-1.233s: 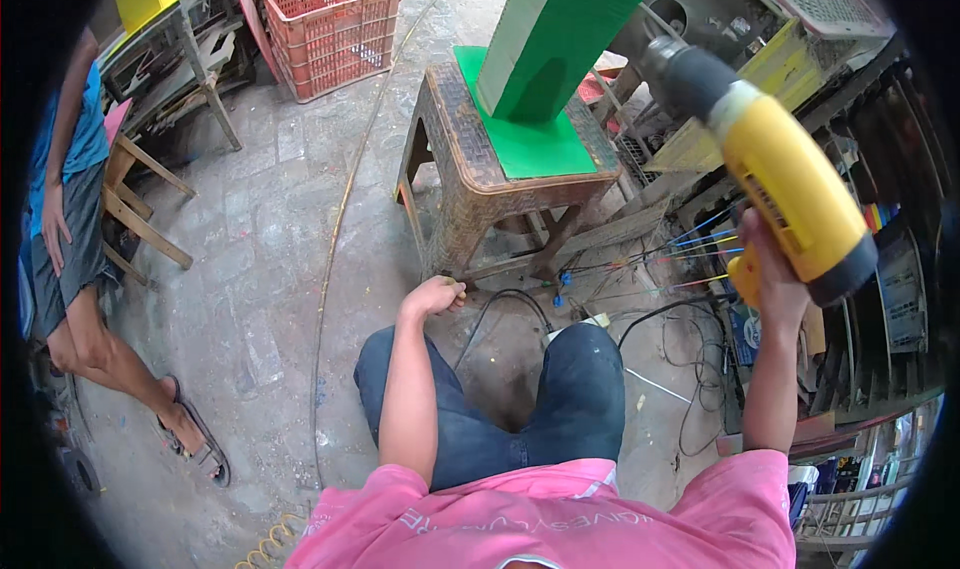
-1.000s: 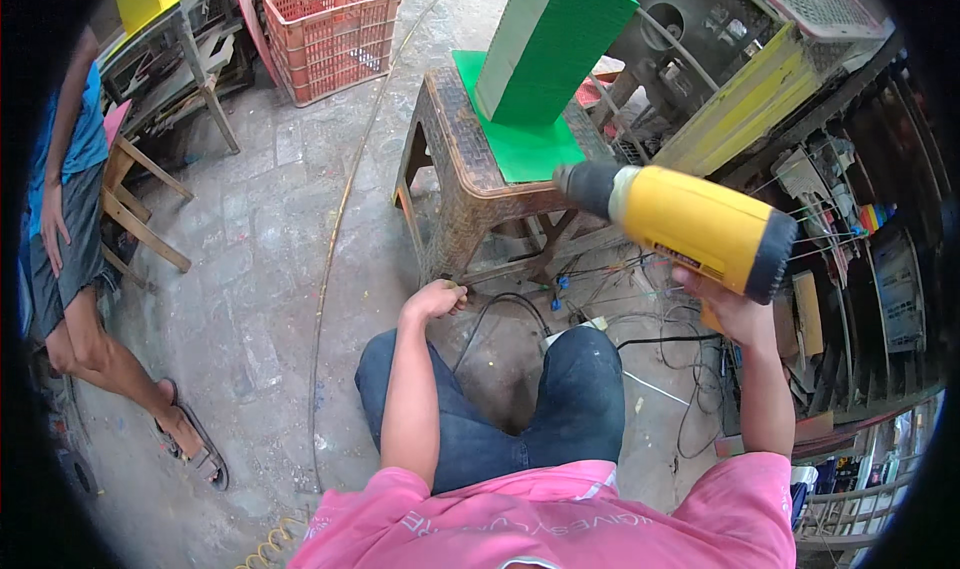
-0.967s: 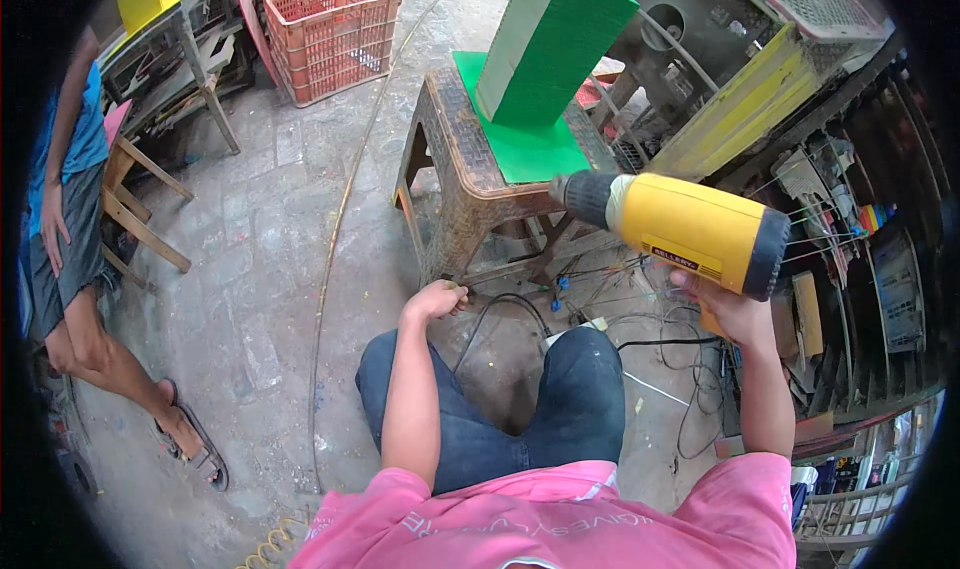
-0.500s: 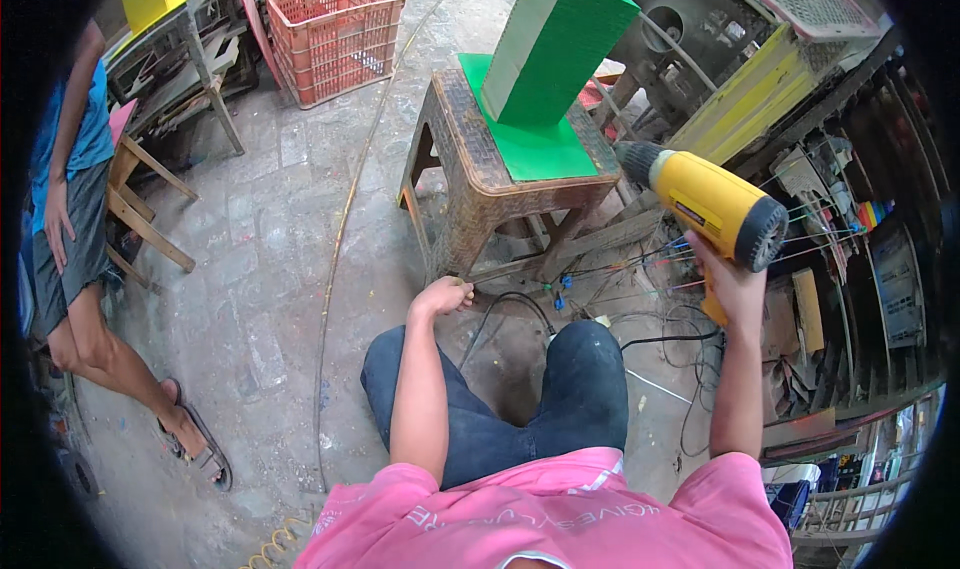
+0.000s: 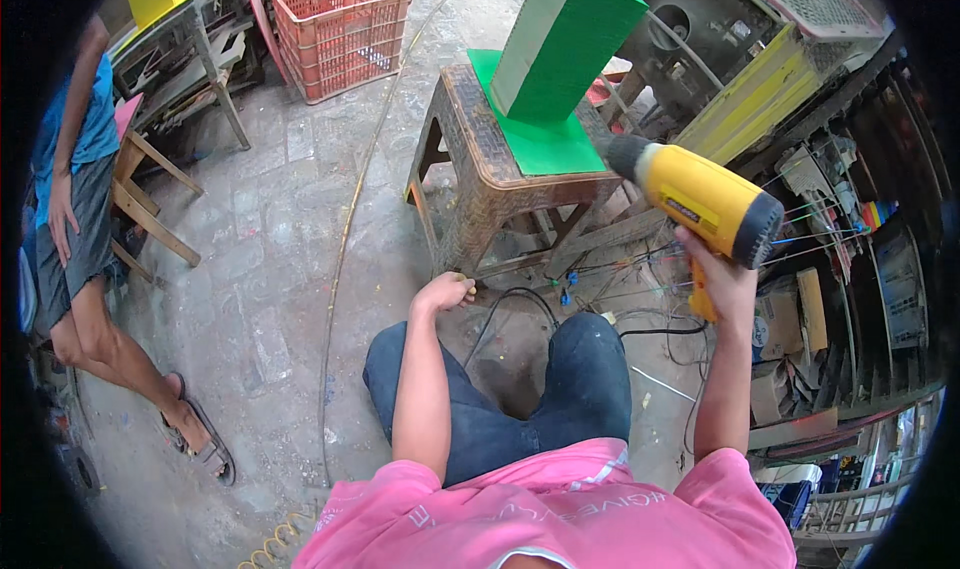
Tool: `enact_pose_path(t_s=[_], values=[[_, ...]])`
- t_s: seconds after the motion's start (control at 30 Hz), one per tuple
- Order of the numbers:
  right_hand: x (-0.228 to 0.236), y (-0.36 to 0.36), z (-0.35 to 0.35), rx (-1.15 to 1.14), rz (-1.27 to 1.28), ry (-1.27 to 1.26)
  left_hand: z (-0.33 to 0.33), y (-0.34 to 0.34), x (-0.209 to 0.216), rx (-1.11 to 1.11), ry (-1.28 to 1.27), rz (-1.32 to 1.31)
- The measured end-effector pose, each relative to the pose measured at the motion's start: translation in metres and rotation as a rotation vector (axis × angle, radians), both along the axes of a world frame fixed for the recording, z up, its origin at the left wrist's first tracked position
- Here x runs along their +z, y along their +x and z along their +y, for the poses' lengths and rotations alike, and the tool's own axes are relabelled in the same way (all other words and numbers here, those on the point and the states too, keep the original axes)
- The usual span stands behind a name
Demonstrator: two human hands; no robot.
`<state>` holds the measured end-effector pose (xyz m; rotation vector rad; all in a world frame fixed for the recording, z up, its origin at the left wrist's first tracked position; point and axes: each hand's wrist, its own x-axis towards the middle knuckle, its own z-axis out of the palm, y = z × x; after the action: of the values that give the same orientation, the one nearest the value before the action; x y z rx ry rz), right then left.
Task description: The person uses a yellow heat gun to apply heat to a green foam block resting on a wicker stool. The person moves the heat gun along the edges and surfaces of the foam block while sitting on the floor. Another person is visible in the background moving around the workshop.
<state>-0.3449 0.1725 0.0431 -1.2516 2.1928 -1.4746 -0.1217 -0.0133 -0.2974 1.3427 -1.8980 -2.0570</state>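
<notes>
Yellow heat gun (image 5: 700,197) in right hand (image 5: 722,277) grip, arm raised; left hand (image 5: 447,291) loosely curled, empty, on knee.

Red plastic crate (image 5: 343,29), wooden chair (image 5: 150,184), bystander's sandalled foot (image 5: 197,431)

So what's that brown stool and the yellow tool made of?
The brown stool looks like moulded plastic with a woven, wicker-like pattern on its sides, worn and dirty. The yellow tool in the right hand seems to be smooth, slightly glossy plastic, with a dark grey nozzle that could be metal; the picture leaves that open.
</notes>
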Motion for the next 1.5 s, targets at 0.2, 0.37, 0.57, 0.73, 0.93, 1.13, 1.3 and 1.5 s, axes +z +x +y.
enact_pose_path(t_s=[0.2, 0.37, 0.57, 0.73, 0.93, 1.13, 1.3, 1.5], values=[[-0.001, -0.024, 0.012, -0.248, 0.128, -0.063, 0.003, 0.005, 0.006, 0.003, -0.005, 0.003], [-0.008, -0.001, 0.002, -0.149, 0.011, -0.063, 0.001, 0.008, 0.004, 0.009, -0.004, 0.002], [-0.023, 0.041, -0.01, 0.064, -0.121, -0.05, 0.003, 0.005, 0.011, 0.009, 0.03, -0.022], [-0.023, 0.052, -0.003, 0.17, -0.22, 0.045, 0.003, 0.005, 0.011, 0.008, 0.022, -0.033], [-0.023, 0.009, 0.024, -0.096, -0.121, -0.041, 0.0, 0.008, 0.005, 0.014, -0.014, -0.004], [-0.02, -0.031, 0.048, -0.327, -0.009, -0.127, 0.0, 0.013, 0.006, 0.027, -0.009, -0.003], [-0.027, -0.02, 0.043, -0.324, -0.037, -0.175, 0.0, 0.014, 0.009, 0.035, 0.002, -0.008], [-0.037, 0.021, 0.031, -0.105, -0.175, 0.031, 0.003, 0.008, 0.005, 0.024, 0.015, 0.004]])
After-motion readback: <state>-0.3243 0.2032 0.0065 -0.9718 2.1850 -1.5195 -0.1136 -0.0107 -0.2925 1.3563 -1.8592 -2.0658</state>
